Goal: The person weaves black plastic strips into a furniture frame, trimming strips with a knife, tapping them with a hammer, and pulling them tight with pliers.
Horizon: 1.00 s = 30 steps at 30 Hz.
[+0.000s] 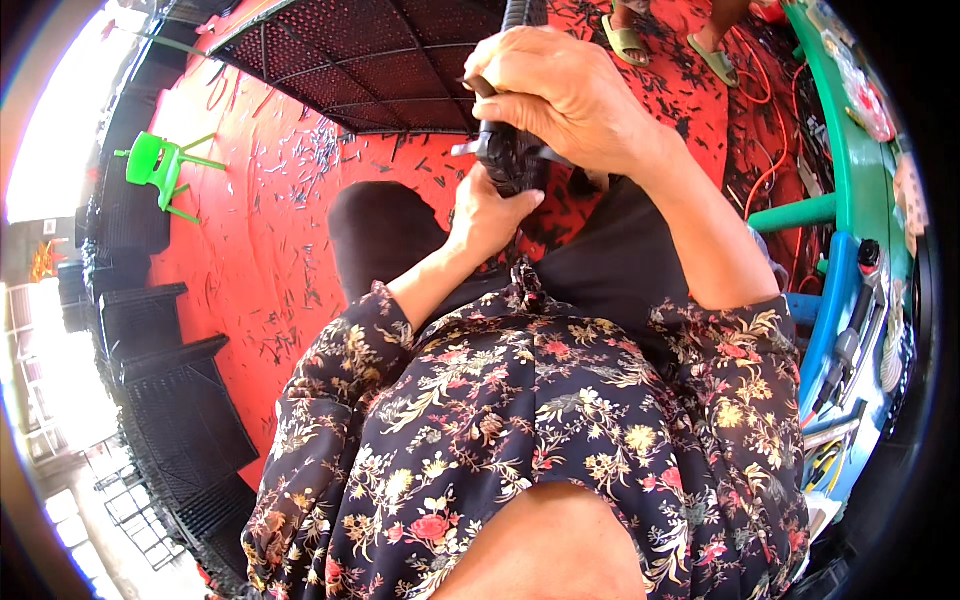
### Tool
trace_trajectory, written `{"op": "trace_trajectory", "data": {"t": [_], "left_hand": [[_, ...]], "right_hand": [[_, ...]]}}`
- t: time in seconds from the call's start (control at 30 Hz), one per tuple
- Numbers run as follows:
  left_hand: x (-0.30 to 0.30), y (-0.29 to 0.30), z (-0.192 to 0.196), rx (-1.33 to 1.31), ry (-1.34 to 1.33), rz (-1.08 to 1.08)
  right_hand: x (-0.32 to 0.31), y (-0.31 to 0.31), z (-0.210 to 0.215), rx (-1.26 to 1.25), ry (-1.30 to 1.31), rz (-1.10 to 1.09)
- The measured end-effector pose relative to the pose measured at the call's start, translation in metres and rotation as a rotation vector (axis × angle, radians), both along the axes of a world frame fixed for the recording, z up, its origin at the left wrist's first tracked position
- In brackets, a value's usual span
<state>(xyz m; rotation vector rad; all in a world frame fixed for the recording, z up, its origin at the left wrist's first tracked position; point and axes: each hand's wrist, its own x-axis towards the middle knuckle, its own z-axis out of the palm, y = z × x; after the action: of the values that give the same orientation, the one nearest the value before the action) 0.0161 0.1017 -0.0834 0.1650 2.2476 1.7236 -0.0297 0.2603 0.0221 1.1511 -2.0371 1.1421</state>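
Observation:
Between my knees stands a black ribbed piece (512,165), wrapped in or woven from dark strips, with a pale metal-looking bit jutting from its left side. My left hand (488,215) is closed round its lower end, thumb on the right. Above it, my right hand (560,95) has thumb and forefinger pinched on a short dark strip (480,87). The far end of that strip is hidden by the fingers. Just beyond my hands, a large black woven panel (360,65) with a curved frame leans over the floor.
Cut black strips litter the red floor (240,260). A small green chair (160,165) lies tipped at the left, near stacked black woven pieces (180,400). At the right are a green-and-blue bench (845,190) with tools and a red cable (770,175). Another person's sandalled feet (625,42) stand beyond.

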Motion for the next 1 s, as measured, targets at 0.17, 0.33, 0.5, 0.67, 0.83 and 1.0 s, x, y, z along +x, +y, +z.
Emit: {"op": "trace_trajectory", "data": {"t": [0.17,0.33,0.5,0.67,0.83,1.0], "left_hand": [[0.001,-0.001,-0.018,-0.206,0.170,-0.022],[-0.003,-0.006,-0.026,-0.134,0.081,-0.154],[-0.004,-0.015,-0.037,-0.145,0.196,-0.204],[-0.009,-0.032,-0.052,-0.197,0.380,-0.371],[-0.009,-0.039,-0.052,-0.198,0.421,-0.407],[-0.018,-0.053,-0.003,-0.342,0.148,-0.400]], "right_hand": [[-0.021,0.003,0.007,0.368,-0.135,-0.035],[-0.028,-0.001,0.007,0.465,0.222,0.045],[-0.012,-0.009,0.004,0.512,0.113,-0.019],[0.006,-0.024,-0.009,0.544,0.108,-0.132],[0.018,-0.029,-0.011,0.524,0.043,-0.221],[0.010,-0.022,-0.016,0.320,0.026,-0.305]]}}
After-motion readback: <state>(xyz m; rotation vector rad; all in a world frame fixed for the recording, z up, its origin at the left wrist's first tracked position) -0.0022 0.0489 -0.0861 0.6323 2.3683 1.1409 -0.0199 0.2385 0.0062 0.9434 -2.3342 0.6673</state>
